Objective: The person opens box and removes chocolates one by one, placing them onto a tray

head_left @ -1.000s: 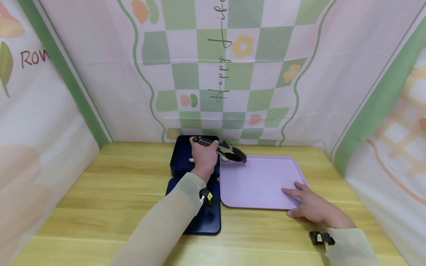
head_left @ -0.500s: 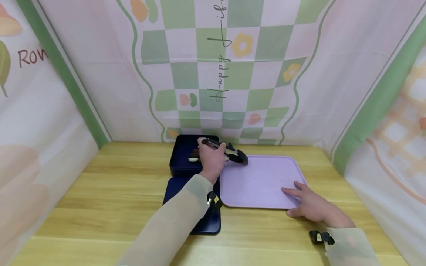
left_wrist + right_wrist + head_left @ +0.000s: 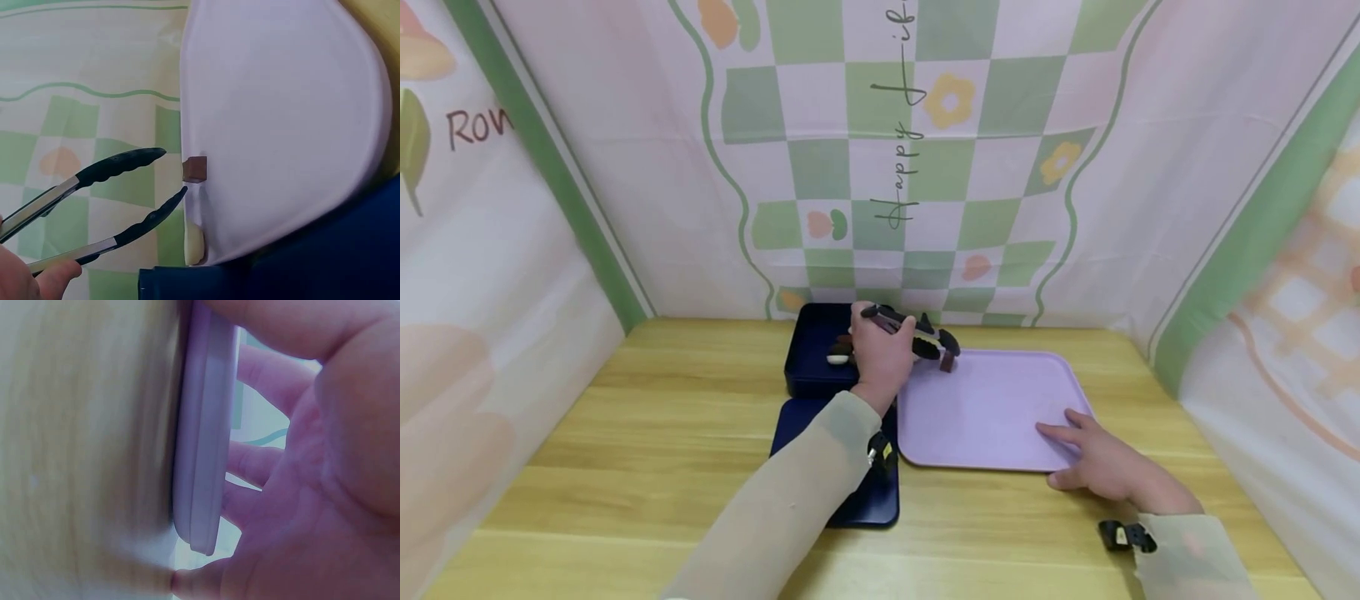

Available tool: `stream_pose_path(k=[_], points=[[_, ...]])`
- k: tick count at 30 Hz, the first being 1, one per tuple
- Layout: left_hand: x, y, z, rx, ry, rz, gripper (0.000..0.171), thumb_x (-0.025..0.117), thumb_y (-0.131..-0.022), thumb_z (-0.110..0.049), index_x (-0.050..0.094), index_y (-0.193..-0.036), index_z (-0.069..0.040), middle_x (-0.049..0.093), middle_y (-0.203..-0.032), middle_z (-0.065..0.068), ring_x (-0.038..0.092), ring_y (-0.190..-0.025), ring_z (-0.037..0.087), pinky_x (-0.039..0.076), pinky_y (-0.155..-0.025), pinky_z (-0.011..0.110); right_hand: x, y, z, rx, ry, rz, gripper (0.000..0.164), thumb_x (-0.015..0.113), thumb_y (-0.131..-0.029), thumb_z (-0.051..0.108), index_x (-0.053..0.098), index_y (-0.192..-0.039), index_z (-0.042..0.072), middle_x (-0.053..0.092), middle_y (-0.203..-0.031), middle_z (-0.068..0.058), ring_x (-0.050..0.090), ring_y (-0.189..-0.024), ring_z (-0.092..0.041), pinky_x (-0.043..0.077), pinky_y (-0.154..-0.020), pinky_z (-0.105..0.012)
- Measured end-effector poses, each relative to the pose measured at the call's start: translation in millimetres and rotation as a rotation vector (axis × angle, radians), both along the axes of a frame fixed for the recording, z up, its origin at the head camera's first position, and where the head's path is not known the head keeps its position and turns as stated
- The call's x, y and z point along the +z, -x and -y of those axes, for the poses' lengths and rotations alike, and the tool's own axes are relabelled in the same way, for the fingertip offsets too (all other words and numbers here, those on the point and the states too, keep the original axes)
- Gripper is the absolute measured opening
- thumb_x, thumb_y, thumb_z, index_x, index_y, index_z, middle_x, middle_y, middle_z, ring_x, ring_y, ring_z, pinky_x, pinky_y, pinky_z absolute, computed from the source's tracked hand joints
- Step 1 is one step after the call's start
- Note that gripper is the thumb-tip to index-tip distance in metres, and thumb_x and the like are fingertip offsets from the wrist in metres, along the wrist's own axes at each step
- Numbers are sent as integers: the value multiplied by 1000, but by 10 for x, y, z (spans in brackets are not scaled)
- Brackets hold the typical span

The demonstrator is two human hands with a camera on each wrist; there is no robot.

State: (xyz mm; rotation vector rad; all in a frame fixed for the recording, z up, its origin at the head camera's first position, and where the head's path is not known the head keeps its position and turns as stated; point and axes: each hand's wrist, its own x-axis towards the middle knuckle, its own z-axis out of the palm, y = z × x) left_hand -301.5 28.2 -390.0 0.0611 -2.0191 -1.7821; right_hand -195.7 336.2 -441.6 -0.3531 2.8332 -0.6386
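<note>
My left hand (image 3: 882, 358) grips a pair of kitchen tongs (image 3: 134, 165) with black tips and metal arms. Their tips stand apart in the left wrist view, just beside a small dark brown block (image 3: 195, 169) that looks like a chocolate piece. The block sits on the lilac tray (image 3: 281, 112), at its edge. Nearby on the same edge lies a cream-white elongated piece (image 3: 194, 244). At the tray's near right corner, my right hand (image 3: 1108, 467) rests with fingers spread over the rim and the thumb by the front edge.
Left of the tray stands a navy box (image 3: 801, 379) holding brown and white pieces (image 3: 838, 357), partly hidden by my left hand. Its flat navy lid (image 3: 868, 504) lies in front, partly under my sleeve. A patterned cloth (image 3: 880, 167) hangs behind the wooden table (image 3: 647, 433).
My left hand has moved right from over the box. The tongs have parted and let go of the brown block, which now sits on the tray. My right hand has stayed put.
</note>
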Motion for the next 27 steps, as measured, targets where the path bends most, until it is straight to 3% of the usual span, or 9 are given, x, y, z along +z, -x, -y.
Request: stream_pose_path(k=[12,27], points=[[36,-17,-17,45,61,41,42,78,-88,-17,47,-116,-10,54,-113,8,61,-97,25,54,-80,35,9,3,-10,15,-8,-19,84,86,-74,39,53,-141,1,16,-146,-46,22,-126,-70,26,-100,-73],[-80,18,-91,6,-34,18,40,76,-90,-13,46,-116,-9,53,-113,8,61,-95,21,54,-77,33,-6,7,-16,29,-11,-39,84,86,-73,39,54,-141,1,18,-145,-47,24,-126,-70,27,-100,-73]])
